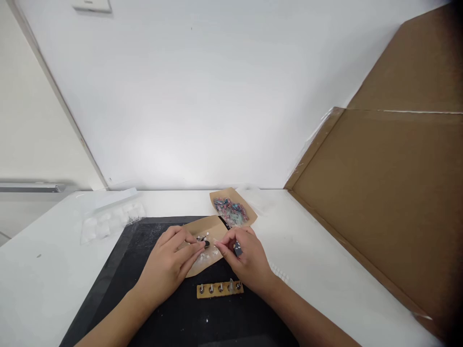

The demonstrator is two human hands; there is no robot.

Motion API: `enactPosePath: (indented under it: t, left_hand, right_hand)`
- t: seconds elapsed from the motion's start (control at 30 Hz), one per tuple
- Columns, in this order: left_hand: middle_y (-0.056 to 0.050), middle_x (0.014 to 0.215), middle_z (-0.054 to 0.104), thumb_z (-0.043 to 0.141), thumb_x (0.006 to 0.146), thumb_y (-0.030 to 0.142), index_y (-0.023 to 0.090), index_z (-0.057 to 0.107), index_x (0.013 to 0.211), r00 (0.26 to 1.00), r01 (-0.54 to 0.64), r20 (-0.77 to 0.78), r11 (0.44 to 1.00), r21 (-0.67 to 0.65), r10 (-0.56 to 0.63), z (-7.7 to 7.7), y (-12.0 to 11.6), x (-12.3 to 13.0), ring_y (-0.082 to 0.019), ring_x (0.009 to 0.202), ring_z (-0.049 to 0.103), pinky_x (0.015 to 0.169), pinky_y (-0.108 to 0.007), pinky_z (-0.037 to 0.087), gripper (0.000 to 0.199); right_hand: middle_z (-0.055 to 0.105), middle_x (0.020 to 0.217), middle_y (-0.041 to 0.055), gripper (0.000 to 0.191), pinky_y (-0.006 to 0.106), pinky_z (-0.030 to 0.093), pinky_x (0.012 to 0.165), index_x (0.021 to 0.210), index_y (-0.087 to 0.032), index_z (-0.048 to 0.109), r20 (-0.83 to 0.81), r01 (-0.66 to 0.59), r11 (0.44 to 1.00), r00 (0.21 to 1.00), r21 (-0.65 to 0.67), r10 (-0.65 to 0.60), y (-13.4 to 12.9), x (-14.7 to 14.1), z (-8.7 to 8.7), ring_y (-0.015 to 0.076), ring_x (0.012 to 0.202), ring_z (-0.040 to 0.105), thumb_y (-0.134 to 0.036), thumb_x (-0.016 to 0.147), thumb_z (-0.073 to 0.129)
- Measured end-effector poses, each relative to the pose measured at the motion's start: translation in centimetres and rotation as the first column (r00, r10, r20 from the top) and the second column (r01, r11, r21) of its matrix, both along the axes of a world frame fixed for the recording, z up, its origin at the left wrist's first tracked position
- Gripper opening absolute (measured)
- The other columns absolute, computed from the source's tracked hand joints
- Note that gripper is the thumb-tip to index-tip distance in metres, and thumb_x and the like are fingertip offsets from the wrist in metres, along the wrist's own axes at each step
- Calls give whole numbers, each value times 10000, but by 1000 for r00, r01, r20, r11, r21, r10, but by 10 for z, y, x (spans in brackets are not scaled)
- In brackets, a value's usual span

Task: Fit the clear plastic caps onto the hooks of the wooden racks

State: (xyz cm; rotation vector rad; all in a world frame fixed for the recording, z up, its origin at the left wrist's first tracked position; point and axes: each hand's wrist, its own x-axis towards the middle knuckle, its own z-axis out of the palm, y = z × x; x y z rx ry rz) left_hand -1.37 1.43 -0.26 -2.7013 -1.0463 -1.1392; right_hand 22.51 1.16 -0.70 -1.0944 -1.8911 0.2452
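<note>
Over a brown paper sheet (206, 226) with small white and clear pieces on it, my left hand (171, 258) is closed on a small black oval piece (207, 244). Just to its right, my right hand (246, 253) pinches something tiny and pale at its fingertips, too small to name. A dark patterned piece (238, 248) shows between the fingers and palm of that hand. Nearer to me, a yellowish strip (216, 290) lies on the black mat (173, 318), with several small upright pieces standing in a row on it.
Behind the hands, a second brown paper (249, 212) bears a pile of colourful small packets (231, 210). A clear compartment tray (108, 221) sits at the left. Small white squares (279, 273) lie by my right wrist. Brown cardboard (383, 193) stands along the right side.
</note>
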Motion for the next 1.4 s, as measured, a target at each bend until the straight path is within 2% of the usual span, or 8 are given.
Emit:
enactPosePath:
  t: [0.17,0.4,0.53,0.77,0.9,1.1,1.23,1.4]
  left_hand:
    - [-83,1059,719,559,1050,142,213,713,1182,992,81,100,995,-59,-75,1,-9,10,-233,1032,600,972,-435,509,215]
    - [-116,1166,732,444,1085,125,172,653,1305,994,62,100,993,-100,-52,-4,-13,12,-238,1098,617,999,-435,518,307]
    - [-105,1141,743,496,1070,137,189,663,1308,994,57,94,996,-68,-50,-5,-13,12,-232,1063,625,991,-421,516,295]
    - [-7,923,784,666,1015,266,266,768,981,985,-167,43,986,8,167,-4,-10,5,-255,1030,652,1029,-477,376,108]
    - [-23,947,806,572,1048,213,237,766,1060,981,-192,0,981,28,192,-8,-7,1,-272,1075,669,1007,-460,350,196]
    - [-72,1180,786,489,1057,141,234,591,1427,981,-195,-12,981,24,195,-8,-11,5,-266,1138,657,1046,-483,315,395]
    - [-63,1177,791,543,1054,195,252,624,1377,984,-162,75,987,20,160,-3,-18,10,-252,1120,675,985,-441,348,338]
    - [-20,1115,805,569,1062,275,292,698,1293,988,-94,111,989,-114,107,-4,-23,13,-224,1041,706,874,-403,401,265]
  right_hand:
    - [669,727,-41,209,369,420,795,843,-234,593,-9,-24,1000,1000,-11,24,-1,0,-2,151,641,607,-331,993,701]
    - [648,708,-45,226,371,411,790,839,-230,591,22,-77,997,997,0,77,-4,-1,-5,138,621,583,-350,1008,682]
    - [628,689,-48,223,368,397,768,845,-230,586,11,-89,995,996,40,89,-6,-2,-5,134,615,578,-347,1016,670]
    - [611,670,-54,222,370,402,787,841,-230,575,-6,-54,998,998,44,54,-3,-1,-8,137,615,576,-339,1003,680]
    - [612,654,-54,222,364,411,778,838,-232,582,8,-52,998,999,40,52,-3,-2,-7,138,601,573,-348,1007,668]
    - [590,641,-61,231,345,382,749,827,-227,578,47,-47,994,998,98,42,-4,-3,-10,126,590,558,-332,1013,668]
    - [603,665,-56,246,336,355,747,817,-222,542,99,-69,987,994,147,55,-5,-3,-9,124,618,568,-297,1024,652]
    - [662,730,-42,277,327,345,758,811,-218,499,147,-164,972,979,168,140,-9,-4,-3,128,673,615,-291,1029,653]
